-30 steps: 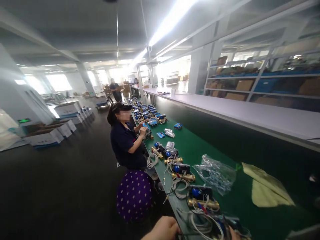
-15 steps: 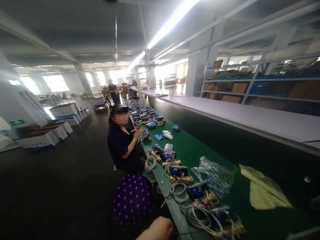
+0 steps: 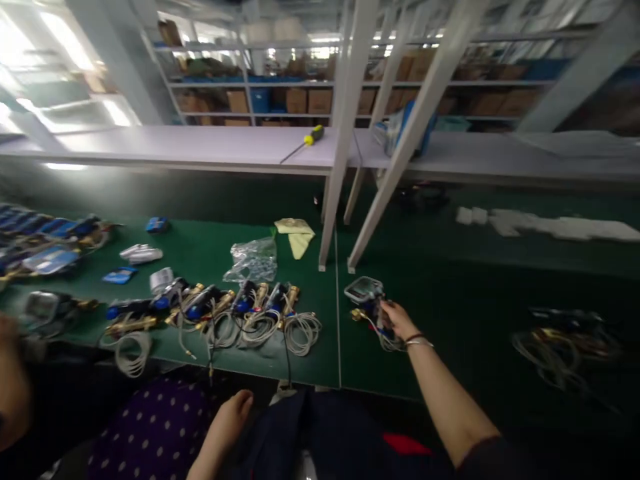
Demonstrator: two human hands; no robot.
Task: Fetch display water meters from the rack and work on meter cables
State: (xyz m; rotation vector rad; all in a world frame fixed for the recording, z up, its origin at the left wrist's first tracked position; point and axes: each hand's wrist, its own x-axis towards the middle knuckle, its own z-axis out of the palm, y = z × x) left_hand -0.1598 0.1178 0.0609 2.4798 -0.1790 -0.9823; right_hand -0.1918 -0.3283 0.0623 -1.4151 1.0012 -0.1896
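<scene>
The right hand (image 3: pixel 395 319) reaches out over the green worktop (image 3: pixel 440 293) and its fingers are curled on the grey cable and blue body of a meter (image 3: pixel 367 297), which sits alone on the worktop just right of the seam between the two green mats. The meter's pale display face is tilted up toward the far side, and a brass fitting shows at its lower left. A thin bracelet circles the right wrist. The left hand (image 3: pixel 231 413) hangs low near the lap, below the worktop's near edge, fingers loosely bent and apart, holding nothing and touching nothing that can be made out.

To the left of the seam lies a row of meters (image 3: pixel 220 307) with brass fittings and blue parts, each with a coil of grey cable toward the near edge; about five or six can be counted, though the blur makes the exact number uncertain. Behind the row lies one crumpled clear plastic bag (image 3: pixel 253 260) and, just beyond it, one yellow cloth (image 3: pixel 296 233). Further left sit a few small blue and white parts and more meters, too blurred to count. One more tangle of cable and brass (image 3: pixel 565 337) lies well apart on the right. On the white shelf (image 3: pixel 200 143) behind, one screwdriver (image 3: pixel 306 141) with a yellow handle lies. A co-worker's arm shows blurred at the left edge.
</scene>
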